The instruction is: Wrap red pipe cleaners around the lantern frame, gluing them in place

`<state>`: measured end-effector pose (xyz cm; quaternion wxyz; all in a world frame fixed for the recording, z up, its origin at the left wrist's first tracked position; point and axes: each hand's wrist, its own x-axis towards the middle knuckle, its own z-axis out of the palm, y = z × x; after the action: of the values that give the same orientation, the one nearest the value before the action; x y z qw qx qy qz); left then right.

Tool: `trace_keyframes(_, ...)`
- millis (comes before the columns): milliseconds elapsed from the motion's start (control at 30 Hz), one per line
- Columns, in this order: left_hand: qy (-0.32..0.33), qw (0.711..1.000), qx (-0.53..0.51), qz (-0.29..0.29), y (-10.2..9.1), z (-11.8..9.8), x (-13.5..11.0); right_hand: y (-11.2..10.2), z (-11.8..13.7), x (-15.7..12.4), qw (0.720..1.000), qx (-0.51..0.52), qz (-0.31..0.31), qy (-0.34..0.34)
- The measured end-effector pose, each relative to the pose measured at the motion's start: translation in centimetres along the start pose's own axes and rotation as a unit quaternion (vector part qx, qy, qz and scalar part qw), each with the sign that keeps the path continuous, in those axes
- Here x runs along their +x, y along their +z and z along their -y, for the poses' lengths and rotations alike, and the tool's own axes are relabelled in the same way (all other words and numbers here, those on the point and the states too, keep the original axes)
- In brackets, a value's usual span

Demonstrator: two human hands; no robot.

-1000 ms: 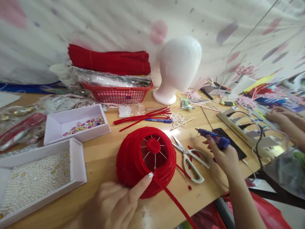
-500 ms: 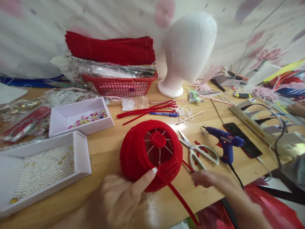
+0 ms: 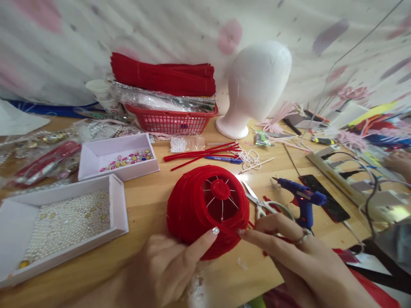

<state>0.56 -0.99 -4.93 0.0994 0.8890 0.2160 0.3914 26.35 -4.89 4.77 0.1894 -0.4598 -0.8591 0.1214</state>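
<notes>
A round frame [image 3: 183, 209] wrapped in fuzzy red chenille stems stands on the table in front of me, its top opening showing thin white wire spokes around a red centre disc [image 3: 220, 189]. My left hand [image 3: 173, 265] steadies it from the near left, the index fingertip pressing on the red wrapping just below the opening. From the right comes my right hand [image 3: 298, 256], index fingertip against a red chenille stem [image 3: 229, 233] lying along the frame's near side. Its other fingers are bent and partly hidden. Behind that hand, scissors [image 3: 257, 201] lie partly covered.
A blue glue gun [image 3: 303, 194] and a phone [image 3: 326, 199] lie at right, beside a power strip [image 3: 340, 179]. Bead boxes [image 3: 118, 205] stand left. Behind are a red basket [image 3: 173, 122] and a white foam head [image 3: 257, 81]. Another person's hand [image 3: 398, 164] shows far right.
My right hand has moved left and up to the frame. The loose red stem that hung toward the lower right now lies against the frame. My left fingertip stays pressed; the view has shifted slightly.
</notes>
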Motion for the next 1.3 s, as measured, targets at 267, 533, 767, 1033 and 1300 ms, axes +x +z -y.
trace_keyframes(267,-0.026,0.995,-0.006,-0.096,-0.2,0.0,0.2,-1.3,-0.8,2.6,0.998,-0.011,-0.049,-0.044)
trace_keyframes(533,-0.079,0.986,0.066,-0.129,-0.2,0.4,0.9,-0.7,-2.2,3.1,0.997,0.024,-0.042,-0.059)
trace_keyframes(767,-0.087,0.99,0.06,-0.095,0.0,0.2,1.5,-0.5,-3.0,3.5,0.996,0.028,-0.047,-0.072)
trace_keyframes(1033,-0.108,0.985,0.104,-0.086,-1.0,-0.3,4.0,0.0,-3.3,4.2,0.994,0.033,-0.053,-0.093)
trace_keyframes(1300,-0.119,0.988,0.095,-0.021,-2.3,-0.7,5.4,-0.3,-2.8,4.5,0.995,0.035,-0.033,-0.085)
